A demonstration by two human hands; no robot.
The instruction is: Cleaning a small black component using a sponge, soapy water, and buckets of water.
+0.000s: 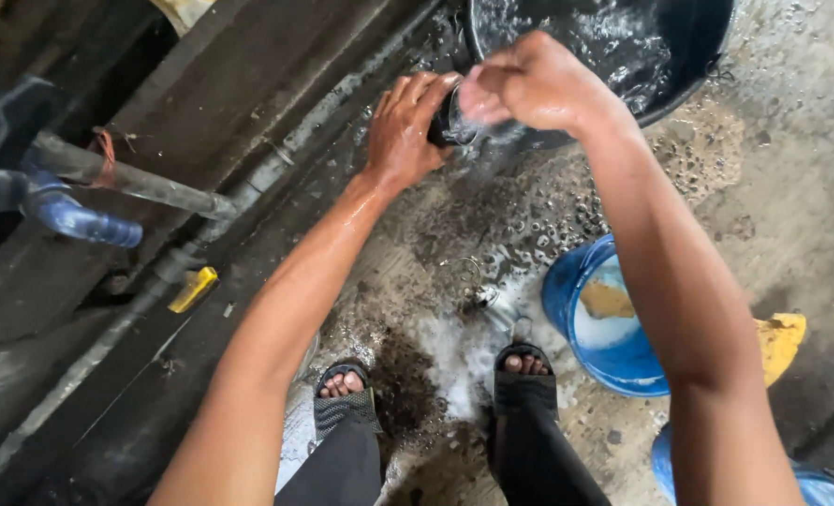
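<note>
both arms reach forward and down. the left hand wraps its fingers around a small dark round object, while the right hand, curled into a loose fist, presses on it just beside the black water tub, above the wet concrete floor.

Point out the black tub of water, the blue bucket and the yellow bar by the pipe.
black tub (702, 56), head view, on its right inner wall.
blue bucket (559, 298), head view, on its left outer wall.
yellow bar (193, 289), head view, on its middle.
</note>
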